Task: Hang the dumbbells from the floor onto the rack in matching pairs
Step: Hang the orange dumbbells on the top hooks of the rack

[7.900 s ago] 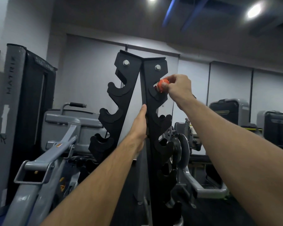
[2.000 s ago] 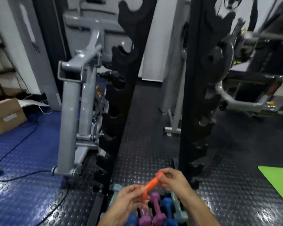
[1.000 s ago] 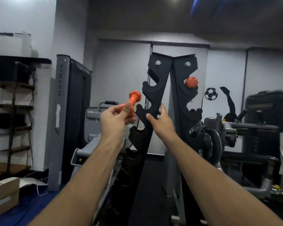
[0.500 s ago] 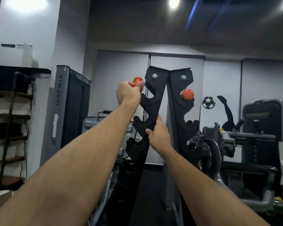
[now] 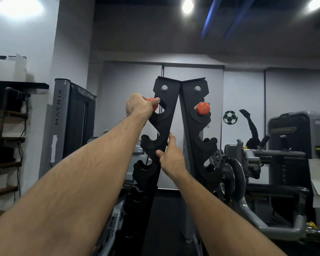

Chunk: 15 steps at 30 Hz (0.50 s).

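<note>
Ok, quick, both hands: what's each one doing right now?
Left hand: gripping the small orange dumbbell at the top left cradle of the black steel rack.
Right hand: gripping the rack's left upright, thumb curled round its edge.

"MATRIX" runs vertically in dark letters down the grey upright of the weight machine [image 5: 60, 115] at left. A yellow strip on the right-hand machine [image 5: 296, 130] may carry lettering, too blurred to read.

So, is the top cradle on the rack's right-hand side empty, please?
No, an orange dumbbell already sits in the rack's top right cradle.
</note>
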### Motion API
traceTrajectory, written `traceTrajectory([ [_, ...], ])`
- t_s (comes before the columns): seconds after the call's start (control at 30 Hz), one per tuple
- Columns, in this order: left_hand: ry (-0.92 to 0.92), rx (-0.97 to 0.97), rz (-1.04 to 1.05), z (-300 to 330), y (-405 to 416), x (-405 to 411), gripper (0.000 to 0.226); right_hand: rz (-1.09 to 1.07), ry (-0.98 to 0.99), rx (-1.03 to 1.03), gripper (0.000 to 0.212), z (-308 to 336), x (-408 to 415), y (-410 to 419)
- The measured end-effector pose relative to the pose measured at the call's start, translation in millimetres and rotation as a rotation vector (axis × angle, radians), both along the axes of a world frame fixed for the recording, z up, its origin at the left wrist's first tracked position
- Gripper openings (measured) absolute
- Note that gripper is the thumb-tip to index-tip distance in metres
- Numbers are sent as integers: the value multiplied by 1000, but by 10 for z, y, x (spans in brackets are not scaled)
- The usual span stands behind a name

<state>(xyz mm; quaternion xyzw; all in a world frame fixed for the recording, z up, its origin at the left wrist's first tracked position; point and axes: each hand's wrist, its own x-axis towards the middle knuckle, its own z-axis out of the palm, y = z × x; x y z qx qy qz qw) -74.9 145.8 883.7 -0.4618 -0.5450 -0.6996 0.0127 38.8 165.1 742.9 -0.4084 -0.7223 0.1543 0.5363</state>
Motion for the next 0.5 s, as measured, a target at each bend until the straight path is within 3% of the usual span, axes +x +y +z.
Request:
traceTrajectory([
  [0.5, 123, -89, -16, 123, -17, 161, 48, 32, 20, -13, 75, 1, 22, -38],
])
